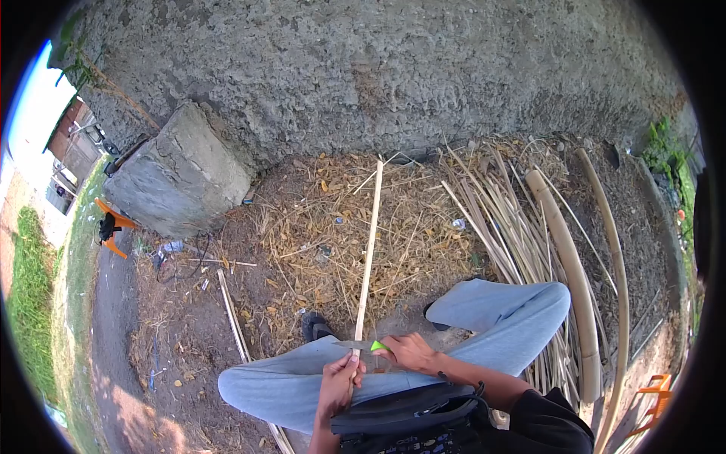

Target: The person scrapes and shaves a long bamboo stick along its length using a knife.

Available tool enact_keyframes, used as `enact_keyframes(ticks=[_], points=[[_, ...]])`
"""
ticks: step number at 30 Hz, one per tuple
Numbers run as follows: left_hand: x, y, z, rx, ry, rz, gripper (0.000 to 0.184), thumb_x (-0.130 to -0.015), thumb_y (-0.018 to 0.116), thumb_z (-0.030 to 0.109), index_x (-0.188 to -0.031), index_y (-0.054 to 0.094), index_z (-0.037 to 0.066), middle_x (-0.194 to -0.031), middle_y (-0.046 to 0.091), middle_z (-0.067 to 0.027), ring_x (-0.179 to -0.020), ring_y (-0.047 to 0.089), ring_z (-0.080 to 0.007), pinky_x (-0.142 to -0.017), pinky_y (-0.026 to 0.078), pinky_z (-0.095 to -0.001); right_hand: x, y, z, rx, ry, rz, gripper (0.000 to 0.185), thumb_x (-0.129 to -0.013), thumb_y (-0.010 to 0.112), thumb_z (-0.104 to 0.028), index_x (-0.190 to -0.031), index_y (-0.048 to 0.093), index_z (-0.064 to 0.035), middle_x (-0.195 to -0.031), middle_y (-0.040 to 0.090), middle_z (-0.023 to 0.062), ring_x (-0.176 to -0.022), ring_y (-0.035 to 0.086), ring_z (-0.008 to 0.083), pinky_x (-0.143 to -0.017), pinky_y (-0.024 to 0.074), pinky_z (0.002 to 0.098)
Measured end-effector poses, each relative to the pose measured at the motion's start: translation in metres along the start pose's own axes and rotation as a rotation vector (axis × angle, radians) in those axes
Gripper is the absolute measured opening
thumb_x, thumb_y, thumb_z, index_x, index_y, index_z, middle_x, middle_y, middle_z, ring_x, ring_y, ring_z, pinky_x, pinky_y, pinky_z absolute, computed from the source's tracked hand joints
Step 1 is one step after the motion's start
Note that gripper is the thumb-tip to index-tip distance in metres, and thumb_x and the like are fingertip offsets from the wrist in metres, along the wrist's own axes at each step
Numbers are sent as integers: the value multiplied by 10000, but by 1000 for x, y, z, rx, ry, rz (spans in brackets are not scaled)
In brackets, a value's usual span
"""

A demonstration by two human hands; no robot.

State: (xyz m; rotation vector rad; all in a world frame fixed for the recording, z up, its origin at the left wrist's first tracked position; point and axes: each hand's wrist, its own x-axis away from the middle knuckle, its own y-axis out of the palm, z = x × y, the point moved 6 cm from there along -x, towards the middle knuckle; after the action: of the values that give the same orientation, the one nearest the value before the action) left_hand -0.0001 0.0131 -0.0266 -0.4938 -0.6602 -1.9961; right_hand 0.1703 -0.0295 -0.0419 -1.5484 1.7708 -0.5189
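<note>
My left hand (342,382) is closed around the near end of a long pale bamboo strip (369,253), which stretches away over the ground toward the wall. In my right hand (411,352) is a knife with a bright green handle (378,346). Its grey blade (349,344) lies across the strip just beyond my left thumb; whether it cuts into the strip is too small to tell. Both hands are between my knees, above my lap.
To the right lie a pile of split bamboo strips (508,219), a thick bamboo pole (566,280) and a thinner curved pole (611,250). A concrete block (181,170) stands at the left by the rough wall (318,76). Dry shavings (325,242) cover the ground ahead.
</note>
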Motion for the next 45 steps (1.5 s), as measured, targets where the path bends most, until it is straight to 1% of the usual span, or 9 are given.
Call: enact_keyframes(ticks=[7,11,13,20,28,33,35,39,45], points=[[-7,-2,-2,-146,9,31,287,-1042,573,230,-845,619,26,-570,434,49,-471,371,-41,-447,299,-225,-1,-9,-4,55,-19,66,353,-939,665,-411,-860,599,-74,-651,648,133,-529,638,345,-462,473,467],[-7,4,2,-281,88,49,306,-1041,577,239,-820,611,32,-591,449,52,-486,376,-31,-447,290,-226,-2,-10,3,37,7,99,351,-931,677,-404,-820,606,-79,-620,636,124,-512,637,334,-455,465,475],[-7,7,-2,-172,4,38,295,-1039,583,232,-826,618,31,-603,474,57,-497,391,-27,-449,295,-228,-11,-20,36,108,345,245,339,-933,674,-371,-772,608,-80,-570,609,114,-495,622,345,-446,459,470],[0,2,-10,-378,83,34,312,-1039,583,236,-815,627,25,-630,488,57,-544,405,-21,-484,321,-215,-32,-55,84,112,481,403,340,-949,645,-364,-777,619,-72,-535,585,140,-507,606,399,-501,472,510],[16,-29,-13,-411,112,-157,278,-1039,585,239,-943,711,11,-667,492,67,-581,389,-20,-534,336,-210,-49,-103,139,217,676,403,425,-993,551,-436,-857,679,-54,-567,616,189,-550,625,437,-581,504,540],[40,-47,-1,-442,-1,-21,262,-1032,594,230,-1102,726,16,-675,485,79,-584,376,-21,-552,322,-194,-58,-104,137,289,585,413,434,-1001,537,-433,-861,682,-49,-576,617,198,-586,632,443,-602,501,536],[42,-51,-3,-471,-17,-23,275,-1029,598,228,-1163,720,20,-678,483,83,-585,377,-20,-552,315,-188,-49,-121,162,273,738,572,422,-998,550,-417,-848,677,-44,-558,607,194,-533,614,427,-557,491,528],[36,-47,0,-397,18,2,277,-1037,580,224,-1173,712,22,-683,479,78,-575,370,-13,-505,292,-201,-45,-115,133,153,654,477,393,-987,576,-395,-849,684,-42,-536,592,177,-494,601,406,-500,479,496],[-11,-2,29,-228,-65,-17,310,-1077,483,219,-1229,647,5,-693,460,58,-531,339,-16,-470,268,-206,-37,-32,21,-50,134,178,309,-911,690,-326,-779,621,-55,-611,627,129,-467,596,354,-436,462,451]])
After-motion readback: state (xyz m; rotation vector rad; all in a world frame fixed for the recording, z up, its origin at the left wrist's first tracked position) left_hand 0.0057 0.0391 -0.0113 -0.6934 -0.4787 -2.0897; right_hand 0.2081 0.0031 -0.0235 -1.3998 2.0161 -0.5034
